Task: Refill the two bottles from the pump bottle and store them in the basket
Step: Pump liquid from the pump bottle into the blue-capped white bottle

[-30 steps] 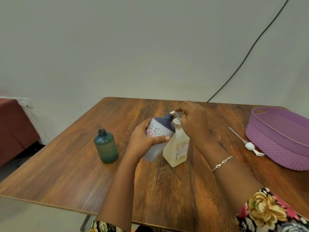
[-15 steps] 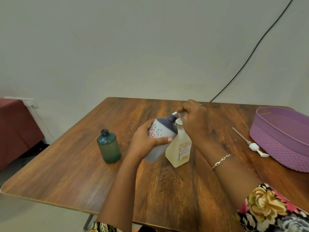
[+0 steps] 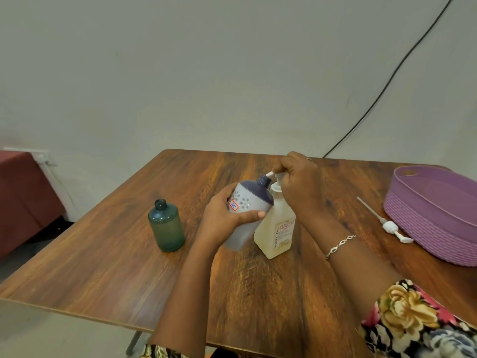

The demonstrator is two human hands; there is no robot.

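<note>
At mid-table my left hand (image 3: 224,218) grips the tilted grey bottle (image 3: 247,204), neck under the spout of the pump bottle (image 3: 277,228), whose head my right hand (image 3: 300,184) curls over and presses. I judge one refill underway; the green bottle (image 3: 166,226), left, stands uncapped, its fill unclear, and neither sits in the purple basket (image 3: 426,228) at right.

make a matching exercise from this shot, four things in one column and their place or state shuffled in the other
Things
1. green bottle
2. grey bottle
3. pump bottle
4. loose white pump

States
a. lying beside the purple basket
b. tilted, gripped by the left hand
c. standing alone, uncapped
d. upright, right hand on its head

Pairs: 1-c, 2-b, 3-d, 4-a
</note>
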